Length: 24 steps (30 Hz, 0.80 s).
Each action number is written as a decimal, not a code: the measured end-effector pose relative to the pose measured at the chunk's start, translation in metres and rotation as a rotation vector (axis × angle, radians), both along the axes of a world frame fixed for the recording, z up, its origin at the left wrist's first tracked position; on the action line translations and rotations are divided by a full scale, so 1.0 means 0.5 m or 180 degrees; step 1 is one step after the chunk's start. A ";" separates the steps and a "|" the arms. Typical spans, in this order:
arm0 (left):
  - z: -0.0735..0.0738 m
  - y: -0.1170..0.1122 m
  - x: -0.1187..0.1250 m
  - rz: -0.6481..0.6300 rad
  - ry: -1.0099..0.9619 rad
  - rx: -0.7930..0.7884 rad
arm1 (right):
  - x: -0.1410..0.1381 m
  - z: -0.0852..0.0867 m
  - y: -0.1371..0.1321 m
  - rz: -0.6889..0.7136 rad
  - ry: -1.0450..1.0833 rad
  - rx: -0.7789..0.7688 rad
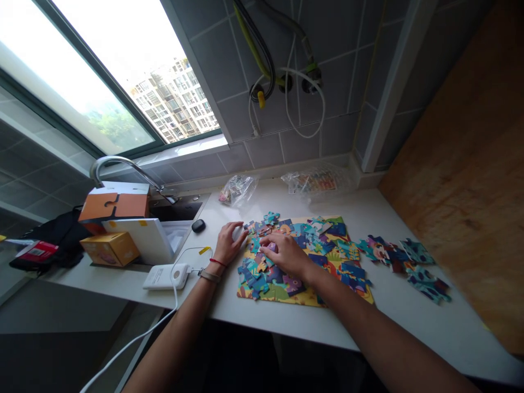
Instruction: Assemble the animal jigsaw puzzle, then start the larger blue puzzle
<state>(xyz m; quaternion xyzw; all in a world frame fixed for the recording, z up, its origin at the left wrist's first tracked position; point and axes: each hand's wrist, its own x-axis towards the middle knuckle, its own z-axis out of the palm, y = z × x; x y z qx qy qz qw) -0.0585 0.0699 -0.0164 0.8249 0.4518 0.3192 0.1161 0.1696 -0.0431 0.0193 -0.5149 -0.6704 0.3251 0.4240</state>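
Note:
My right hand (286, 255) is closed on a purple puzzle piece (272, 248), held just over a colourful jigsaw board (305, 297). Loose puzzle pieces (256, 279) lie heaped on the left part of the board. Beside the board's left edge, my left hand (229, 243) has thumb and forefinger apart and holds nothing; its fingertips come close to the pieces at the upper left. Joined pieces (380, 251) lie on the counter to the right of the board. The right forearm hides some of the board.
A white power bank (166, 277) with a cable sits left of my wrist. Behind it stand a small black case (198, 226), a yellow box (110, 248) and a sink with a faucet (123, 161). Two clear plastic bags (241, 190) lie along the wall.

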 end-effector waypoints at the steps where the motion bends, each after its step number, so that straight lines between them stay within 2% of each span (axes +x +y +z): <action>1: 0.001 -0.001 0.000 0.0010 -0.0016 -0.0016 | 0.002 0.001 0.000 0.0039 -0.0041 -0.0039; 7: 0.004 -0.003 -0.004 0.0132 -0.0144 -0.0079 | 0.009 -0.003 -0.001 0.0278 -0.0491 -0.0114; 11: 0.009 -0.012 -0.001 0.0047 -0.0186 -0.0049 | 0.010 -0.008 0.001 0.0011 -0.0704 0.0201; 16: 0.026 -0.016 0.026 -0.0422 -0.0223 -0.0012 | 0.019 -0.007 0.003 -0.0504 -0.1167 0.0605; 21: 0.040 0.031 0.069 -0.0815 -0.0207 -0.0217 | 0.025 -0.022 0.004 -0.0667 -0.1538 0.0459; 24: 0.047 0.059 0.087 -0.1266 -0.0044 -0.0466 | 0.029 -0.034 0.005 -0.0755 -0.1725 0.0377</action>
